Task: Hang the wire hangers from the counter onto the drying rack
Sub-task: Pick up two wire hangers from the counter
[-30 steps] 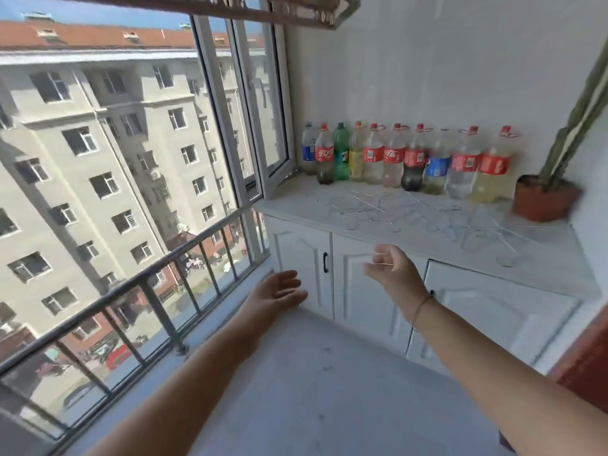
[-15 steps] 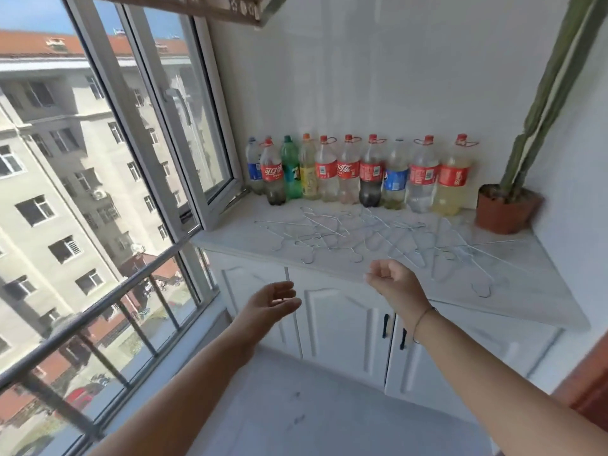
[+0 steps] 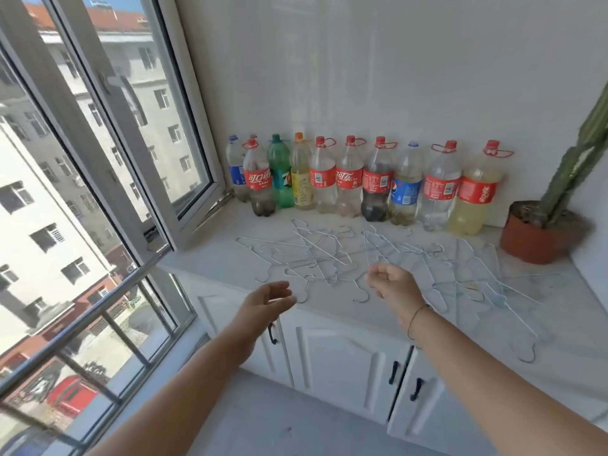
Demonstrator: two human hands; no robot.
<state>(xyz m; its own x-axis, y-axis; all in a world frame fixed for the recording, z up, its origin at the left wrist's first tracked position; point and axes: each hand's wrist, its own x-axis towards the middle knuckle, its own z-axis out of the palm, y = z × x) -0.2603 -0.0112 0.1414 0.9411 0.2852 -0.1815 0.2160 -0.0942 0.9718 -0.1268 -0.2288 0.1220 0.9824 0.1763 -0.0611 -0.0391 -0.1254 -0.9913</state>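
Note:
Several thin wire hangers (image 3: pixel 324 255) lie tangled flat across the white marble counter (image 3: pixel 388 311), more of them spread toward the right end (image 3: pixel 487 281). My left hand (image 3: pixel 268 299) reaches out at the counter's front edge, fingers relaxed, holding nothing. My right hand (image 3: pixel 393 283) hovers over the front part of the counter above the hangers, fingers loosely curled and empty. The drying rack is out of view.
A row of several plastic drink bottles (image 3: pixel 348 179) lines the back wall. A potted cactus (image 3: pixel 539 230) stands at the back right. An open window sash (image 3: pixel 184 179) and a metal railing (image 3: pixel 98 311) are at left. White cabinet doors (image 3: pixel 342 360) sit below the counter.
The view has come closer to the counter and tilted down, losing the rack at the top. Both hands have reached forward, the right one now over the hangers with its fingers more curled.

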